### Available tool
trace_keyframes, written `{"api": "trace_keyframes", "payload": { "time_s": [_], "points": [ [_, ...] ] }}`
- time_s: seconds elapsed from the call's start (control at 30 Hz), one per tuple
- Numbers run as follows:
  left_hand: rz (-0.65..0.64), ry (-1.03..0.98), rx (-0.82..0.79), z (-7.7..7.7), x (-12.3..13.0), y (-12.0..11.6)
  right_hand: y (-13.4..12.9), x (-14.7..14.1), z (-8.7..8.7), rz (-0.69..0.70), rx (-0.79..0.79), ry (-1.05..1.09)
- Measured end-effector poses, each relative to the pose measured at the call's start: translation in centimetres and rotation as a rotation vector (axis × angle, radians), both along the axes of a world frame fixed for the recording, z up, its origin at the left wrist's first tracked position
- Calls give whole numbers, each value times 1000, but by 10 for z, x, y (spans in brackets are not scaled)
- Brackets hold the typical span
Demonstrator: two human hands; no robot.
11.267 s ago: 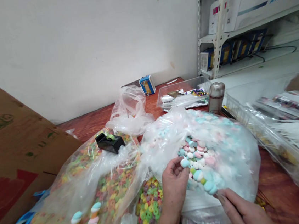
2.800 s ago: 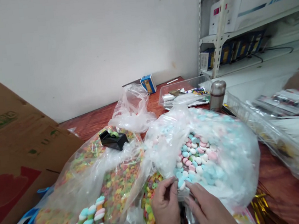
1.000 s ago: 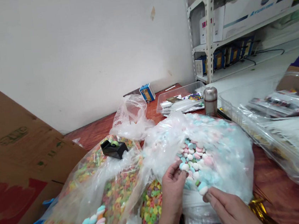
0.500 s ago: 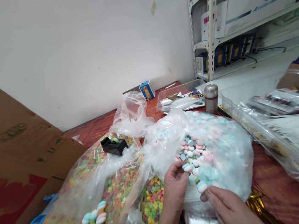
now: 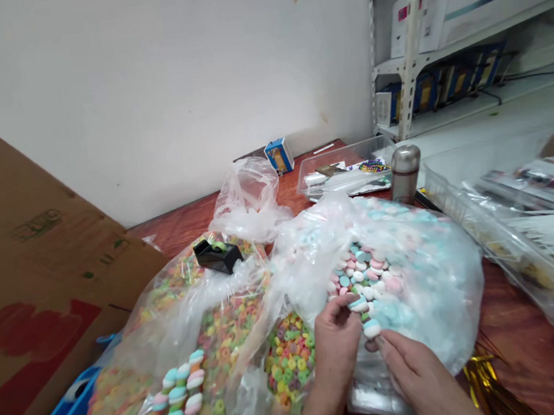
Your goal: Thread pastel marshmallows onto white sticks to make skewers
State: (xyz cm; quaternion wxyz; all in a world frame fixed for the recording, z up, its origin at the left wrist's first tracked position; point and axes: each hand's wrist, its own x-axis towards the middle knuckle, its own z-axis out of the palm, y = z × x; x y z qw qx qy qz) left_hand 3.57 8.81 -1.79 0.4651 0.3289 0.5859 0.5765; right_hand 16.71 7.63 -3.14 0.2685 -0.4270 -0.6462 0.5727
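Where the bag (image 5: 429,297) gapes, left hand (image 5: 337,349) and right hand (image 5: 416,374) each pinch one candy (image 5: 372,329).

Steel flask (image 5: 405,174) (capped) beside plastic tray (image 5: 336,156)

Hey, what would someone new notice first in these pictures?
The eye goes first to the big clear bag of pastel pink, blue and white candies in the middle of the table, where the left hand and right hand are at its opening. To its left lies a bag of bright rainbow cereal-like rings, with a black tape dispenser sitting on top.
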Motion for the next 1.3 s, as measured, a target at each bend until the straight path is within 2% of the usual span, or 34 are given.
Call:
{"api": "trace_keyframes", "payload": {
  "time_s": [0.13, 0.23, 0.37, 0.5, 0.63, 0.8, 0.97, 1.07, 1.17, 1.3],
  "points": [
    [-56, 65, -21, -3, 4, -8, 0, -1, -1, -47, -6, -37],
    [-64, 158, -4, -3, 1, -20, 1, -4, -4, -19, 7, -46],
    [-53, 466, 91, 2, -24, -46, 5, -2, -10, 15, 61, -146],
    [56, 893, 13, 2, -64, -65, 4, 2, -9, 42, 141, -344],
    [-66, 1142, -102, -5, -87, -65, -3, -4, -4, 151, 203, -463],
    [-110, 1277, -137, -9, -89, -62, -14, -12, -5, 176, 348, -598],
    [-127, 1271, -164, -4, -86, -64, -20, -20, -11, 239, 633, -735],
    [-103, 1200, -165, -2, -84, -66, -18, -27, -7, 275, 716, -796],
    [-18, 1014, -185, -1, -83, -68, -15, -29, -1, 279, 704, -815],
    [42, 592, -253, 3, -84, -68, -16, -26, 1, 260, 699, -751]
  ]
}}
